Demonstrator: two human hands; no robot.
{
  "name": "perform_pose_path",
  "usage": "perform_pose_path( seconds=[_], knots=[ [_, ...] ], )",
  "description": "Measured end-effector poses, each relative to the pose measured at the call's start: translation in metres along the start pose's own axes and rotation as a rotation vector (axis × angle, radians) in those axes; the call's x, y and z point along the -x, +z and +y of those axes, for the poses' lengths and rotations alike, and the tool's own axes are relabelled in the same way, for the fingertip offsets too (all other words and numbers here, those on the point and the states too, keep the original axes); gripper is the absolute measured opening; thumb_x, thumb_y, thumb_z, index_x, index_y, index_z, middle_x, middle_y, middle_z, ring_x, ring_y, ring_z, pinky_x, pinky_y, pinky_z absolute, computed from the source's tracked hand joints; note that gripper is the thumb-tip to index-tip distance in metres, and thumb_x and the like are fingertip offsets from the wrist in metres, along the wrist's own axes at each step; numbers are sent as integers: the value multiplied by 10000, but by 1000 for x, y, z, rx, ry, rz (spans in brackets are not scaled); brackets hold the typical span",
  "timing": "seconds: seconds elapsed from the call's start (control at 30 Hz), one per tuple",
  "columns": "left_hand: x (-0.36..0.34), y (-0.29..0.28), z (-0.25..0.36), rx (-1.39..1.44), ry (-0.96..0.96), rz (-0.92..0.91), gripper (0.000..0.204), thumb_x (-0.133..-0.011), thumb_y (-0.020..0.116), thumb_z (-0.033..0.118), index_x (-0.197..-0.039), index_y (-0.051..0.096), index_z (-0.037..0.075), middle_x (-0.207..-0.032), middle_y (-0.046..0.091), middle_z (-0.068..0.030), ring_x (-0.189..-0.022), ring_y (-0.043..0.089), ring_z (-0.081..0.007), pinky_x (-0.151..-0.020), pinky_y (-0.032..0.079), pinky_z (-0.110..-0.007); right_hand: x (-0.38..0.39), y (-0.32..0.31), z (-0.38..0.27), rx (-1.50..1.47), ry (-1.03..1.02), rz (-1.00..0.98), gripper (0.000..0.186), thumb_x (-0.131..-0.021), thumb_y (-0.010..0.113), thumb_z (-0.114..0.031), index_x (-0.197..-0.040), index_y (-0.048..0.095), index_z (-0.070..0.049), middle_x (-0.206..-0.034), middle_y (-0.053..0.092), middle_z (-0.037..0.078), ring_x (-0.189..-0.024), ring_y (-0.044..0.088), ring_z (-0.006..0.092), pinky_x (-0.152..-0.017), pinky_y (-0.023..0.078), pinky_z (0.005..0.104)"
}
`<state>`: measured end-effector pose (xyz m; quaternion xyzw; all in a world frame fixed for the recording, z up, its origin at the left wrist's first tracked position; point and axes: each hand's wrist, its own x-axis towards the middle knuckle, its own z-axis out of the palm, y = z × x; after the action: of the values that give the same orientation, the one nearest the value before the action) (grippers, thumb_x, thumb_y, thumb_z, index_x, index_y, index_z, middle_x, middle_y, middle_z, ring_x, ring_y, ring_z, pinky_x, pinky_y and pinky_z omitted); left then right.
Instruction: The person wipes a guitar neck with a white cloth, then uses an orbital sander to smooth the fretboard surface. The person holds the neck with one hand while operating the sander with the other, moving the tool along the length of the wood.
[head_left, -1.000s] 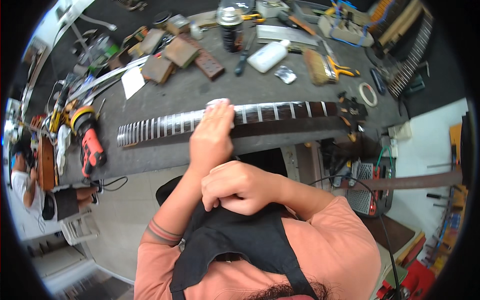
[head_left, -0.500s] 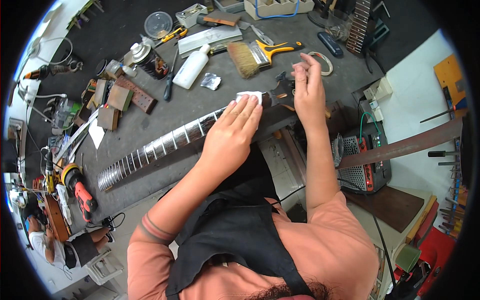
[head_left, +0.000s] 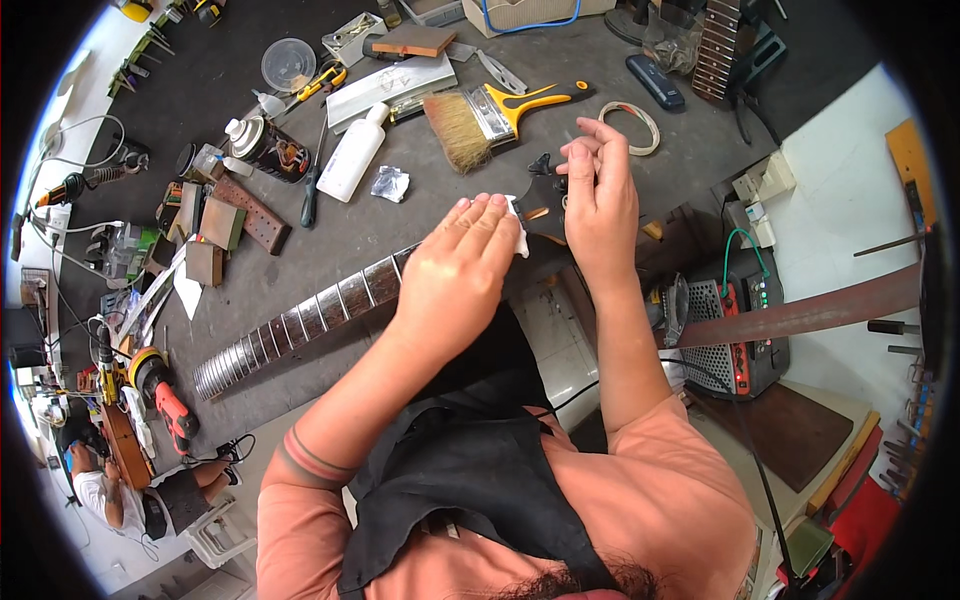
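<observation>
A guitar neck (head_left: 325, 304) with a dark fretboard and metal frets lies slantwise across the bench. My left hand (head_left: 455, 262) presses a white cloth (head_left: 521, 240) onto it near the headstock end, fingers together and bent over the board. Most of the cloth is hidden under the fingers. At the dark headstock (head_left: 542, 194), my right hand (head_left: 602, 195) is raised with thumb up and fingers loosely bent and apart. It partly covers the headstock, and I see nothing held in it. A black tuning peg (head_left: 540, 164) shows beside it.
Behind the neck lie a wide paintbrush (head_left: 460, 130), a white bottle (head_left: 354, 155), a spray can (head_left: 270, 150), a screwdriver (head_left: 311, 200) and crumpled foil (head_left: 390, 183). Wooden blocks (head_left: 222, 222) and a red-black sander (head_left: 165, 395) are left. An amplifier (head_left: 745, 345) stands right; another person (head_left: 103, 495) sits far left.
My left hand and the cloth have slid slightly toward the headstock end. My right fingers have bent inward a little. The whole view has shifted slightly.
</observation>
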<state>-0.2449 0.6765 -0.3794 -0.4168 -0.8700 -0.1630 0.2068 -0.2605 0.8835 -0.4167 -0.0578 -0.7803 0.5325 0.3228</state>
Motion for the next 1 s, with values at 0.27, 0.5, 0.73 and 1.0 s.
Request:
perform_pose_path(
  seconds=[0.27, 0.5, 0.73, 1.0],
  knots=[
    [-2, -17, -9, -55, 147, -62, 359, -947, 764, 83, -1286, 761, -35, -1377, 793, -209, -1325, 771, -366, -1202, 598, -500, -3, 0, 3, -5, -24, 19, 332, -1163, 678, -226, -1404, 659, 2, -1055, 776, 129, -891, 749, 258, -853, 596, 415],
    [7, -38, 6, 90, 397, -139, 351, -942, 774, 114, -1250, 773, -55, -1302, 806, -208, -1256, 800, -365, -1169, 630, -504, -3, 1, 1, -28, -9, 29, 323, -1164, 677, -218, -1398, 652, 3, -1020, 762, 119, -878, 729, 243, -853, 591, 410],
    [8, -58, -22, 24, 68, 8, 385, -911, 734, 13, -1286, 781, -62, -1354, 802, -236, -1359, 756, -403, -1199, 599, -520, -2, 0, -1, -18, -13, 17, 329, -1171, 668, -223, -1406, 639, 5, -1013, 759, 111, -883, 729, 234, -862, 588, 400],
    [41, -35, -21, 58, 86, -83, 462, -886, 701, -21, -1340, 788, -23, -1455, 775, -206, -1411, 732, -364, -1226, 580, -494, -2, 1, -2, -31, 18, 2, 334, -1187, 647, -244, -1405, 629, 9, -1038, 762, 115, -901, 746, 220, -861, 596, 389]
  ],
)
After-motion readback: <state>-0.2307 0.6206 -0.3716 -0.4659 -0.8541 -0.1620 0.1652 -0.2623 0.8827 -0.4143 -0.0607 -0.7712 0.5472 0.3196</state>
